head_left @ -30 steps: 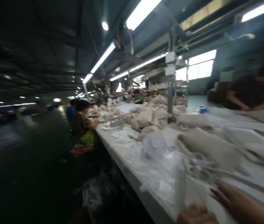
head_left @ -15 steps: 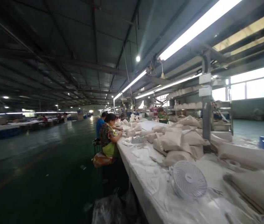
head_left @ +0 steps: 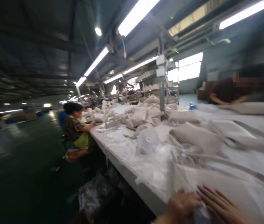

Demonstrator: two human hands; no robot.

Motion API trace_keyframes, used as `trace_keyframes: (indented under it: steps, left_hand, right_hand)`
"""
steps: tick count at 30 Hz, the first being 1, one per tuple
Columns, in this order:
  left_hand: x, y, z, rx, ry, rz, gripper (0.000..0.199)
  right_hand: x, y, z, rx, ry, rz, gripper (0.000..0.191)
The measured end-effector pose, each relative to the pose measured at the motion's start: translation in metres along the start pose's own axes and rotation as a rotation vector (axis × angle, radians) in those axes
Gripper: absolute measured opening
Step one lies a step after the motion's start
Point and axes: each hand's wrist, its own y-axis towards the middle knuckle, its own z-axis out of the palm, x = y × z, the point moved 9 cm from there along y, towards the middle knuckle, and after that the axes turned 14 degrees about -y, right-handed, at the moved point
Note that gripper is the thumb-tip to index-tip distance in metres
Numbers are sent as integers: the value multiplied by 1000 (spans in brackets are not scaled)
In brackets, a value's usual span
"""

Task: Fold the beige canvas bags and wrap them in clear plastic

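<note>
At the lower edge of the head view my left hand (head_left: 182, 203) is curled closed beside a piece of beige fabric (head_left: 208, 177). Blur hides what its fingers hold, if anything. A greyish, shiny piece (head_left: 201, 214) shows just below its fingertips; its kind I cannot make out. Close by on the right, my right hand (head_left: 224, 203) lies flat on the beige fabric with its fingers stretched out. Beyond both hands stands a round white fan (head_left: 147, 140), near a folded beige piece (head_left: 197, 137).
The long white table (head_left: 125, 165) carries heaped beige fabric pieces (head_left: 141, 116) and a metal post (head_left: 162, 96). Seated co-workers (head_left: 75, 124) are along its left side; another person (head_left: 234, 88) leans over the far right. Plastic bags (head_left: 94, 193) lie below the table edge.
The view has swung to the right and down, so the fan and co-workers appear farther left. Both my hands and the person at the far right have come into view.
</note>
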Motion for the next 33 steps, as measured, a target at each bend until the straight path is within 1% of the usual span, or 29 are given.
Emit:
trace_keyframes:
  steps: [1, 2, 3, 4, 6, 7, 9, 10, 12, 14, 16, 20, 23, 25, 27, 29, 30, 31, 33]
  left_hand:
    - [-4, -6, 10, 0, 44, 95, 33]
    - [-23, -16, 17, -36, 281, 360, 34]
    - [-38, -27, 22, -108, 477, 585, 35]
    - [-40, -30, 22, -127, 480, 640, 38]
    - [-36, -28, 19, -133, 449, 666, 40]
    - [-35, -27, 17, -143, 448, 678, 41]
    - [-36, -26, 15, -167, 466, 709, 43]
    - [-37, -28, 15, -181, 484, 728, 44]
    - [-40, -31, 16, -204, 525, 765, 45]
    - [-43, -34, 18, -214, 566, 795, 44]
    - [-45, -35, 19, -209, 602, 817, 43]
    - [-45, -36, 21, -194, 664, 854, 46]
    - [-45, -38, 23, -189, 701, 885, 46]
    - [-45, -40, 24, -194, 721, 908, 47]
    - [-45, -42, 26, -201, 735, 927, 49]
    - [-44, -43, 28, -205, 744, 937, 50]
    - [-44, -43, 29, -208, 750, 939, 51]
    - [-44, -44, 30, -212, 756, 940, 52]
    - [-44, -44, 30, -223, 770, 939, 54]
  right_hand:
    - [7, -9, 1, 111, -13, -30, 53]
    - [8, -16, -2, 181, -16, -1, 51]
    - [10, -21, -8, 216, -4, 20, 49]
    - [11, -23, -15, 226, 23, 42, 47]
    - [16, -22, -29, 202, 48, 88, 47]
    - [20, -20, -32, 204, 30, 93, 52]
    - [30, -13, -36, 213, -26, 84, 58]
    - [37, -9, -36, 211, -56, 66, 57]
    - [49, -2, -39, 152, -101, 12, 44]
    - [58, 1, -44, 53, -124, -44, 27]
    - [61, -1, -47, -17, -137, -63, 19]
    - [59, -10, -51, -37, -157, -30, 16]
    - [62, -15, -53, 5, -143, -48, 17]
    - [64, -17, -57, 44, -82, -65, 21]
    - [60, -18, -64, 47, -12, -11, 24]
    - [50, -16, -70, 20, 2, 103, 23]
    - [45, -14, -70, 16, -8, 151, 21]
    - [42, -10, -66, 28, -22, 174, 21]
    - [39, -3, -52, 89, -45, 177, 25]
